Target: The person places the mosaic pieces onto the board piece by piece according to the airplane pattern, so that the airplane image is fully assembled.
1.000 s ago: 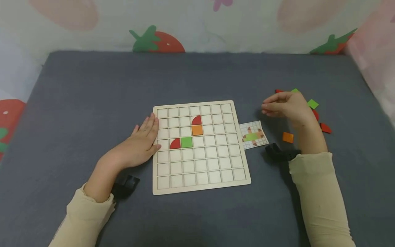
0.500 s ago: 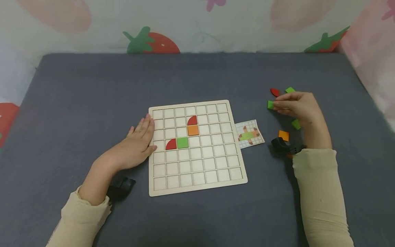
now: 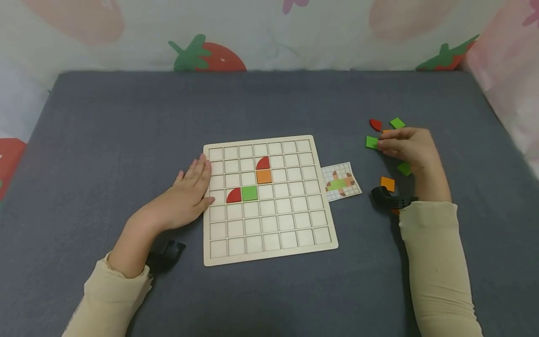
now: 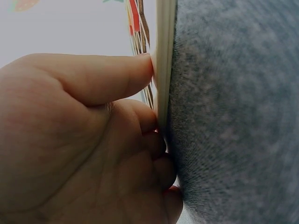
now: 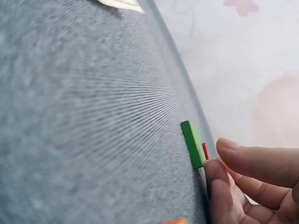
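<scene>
A green square [image 3: 371, 142] is lying right of the grid board [image 3: 269, 224], with the right hand [image 3: 411, 146] touching it, thumb parted from the fingers. The left hand [image 3: 185, 196] is resting on the board's left edge, fingers close together.

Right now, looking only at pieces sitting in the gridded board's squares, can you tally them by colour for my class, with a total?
Red quarter-circle pieces: 2
Orange square piece: 1
Green square piece: 1
Total on the gridded board: 4
</scene>
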### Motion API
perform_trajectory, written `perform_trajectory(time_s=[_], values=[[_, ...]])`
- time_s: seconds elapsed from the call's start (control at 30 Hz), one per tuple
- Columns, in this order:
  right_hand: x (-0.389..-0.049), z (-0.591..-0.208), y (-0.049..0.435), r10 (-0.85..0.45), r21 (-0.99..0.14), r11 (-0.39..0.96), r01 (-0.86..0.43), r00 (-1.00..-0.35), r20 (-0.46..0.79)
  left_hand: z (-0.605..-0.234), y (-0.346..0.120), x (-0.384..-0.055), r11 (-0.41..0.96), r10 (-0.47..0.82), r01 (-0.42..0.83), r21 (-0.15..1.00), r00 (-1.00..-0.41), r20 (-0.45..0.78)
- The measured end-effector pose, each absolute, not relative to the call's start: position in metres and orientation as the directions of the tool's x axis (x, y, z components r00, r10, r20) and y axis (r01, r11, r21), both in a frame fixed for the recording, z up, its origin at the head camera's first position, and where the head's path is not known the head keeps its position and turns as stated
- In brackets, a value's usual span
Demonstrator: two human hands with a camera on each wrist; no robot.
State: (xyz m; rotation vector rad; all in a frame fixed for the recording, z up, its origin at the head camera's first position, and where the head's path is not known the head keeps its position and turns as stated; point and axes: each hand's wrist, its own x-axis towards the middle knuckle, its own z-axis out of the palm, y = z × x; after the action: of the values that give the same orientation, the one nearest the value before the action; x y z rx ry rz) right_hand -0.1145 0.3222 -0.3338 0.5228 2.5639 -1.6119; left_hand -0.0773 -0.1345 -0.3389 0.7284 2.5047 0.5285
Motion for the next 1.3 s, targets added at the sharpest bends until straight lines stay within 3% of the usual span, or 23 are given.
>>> perform_trajectory(time_s=[0.67,1.3], values=[[-0.1156,-0.3327,0.3149,0.244,-0.713,0.631,0.308,-0.95,-0.194,-0.3385,-0.1335,-0.0778,0.784,0.578,0.392,0.481,-0.743,-0.338],[-0.1096,-0.3251,0.3125,0.201,-0.834,0.49,0.252,-0.964,-0.174,-0.3385,-0.1328,-0.0753,0.782,0.582,0.403,0.476,-0.744,-0.328]])
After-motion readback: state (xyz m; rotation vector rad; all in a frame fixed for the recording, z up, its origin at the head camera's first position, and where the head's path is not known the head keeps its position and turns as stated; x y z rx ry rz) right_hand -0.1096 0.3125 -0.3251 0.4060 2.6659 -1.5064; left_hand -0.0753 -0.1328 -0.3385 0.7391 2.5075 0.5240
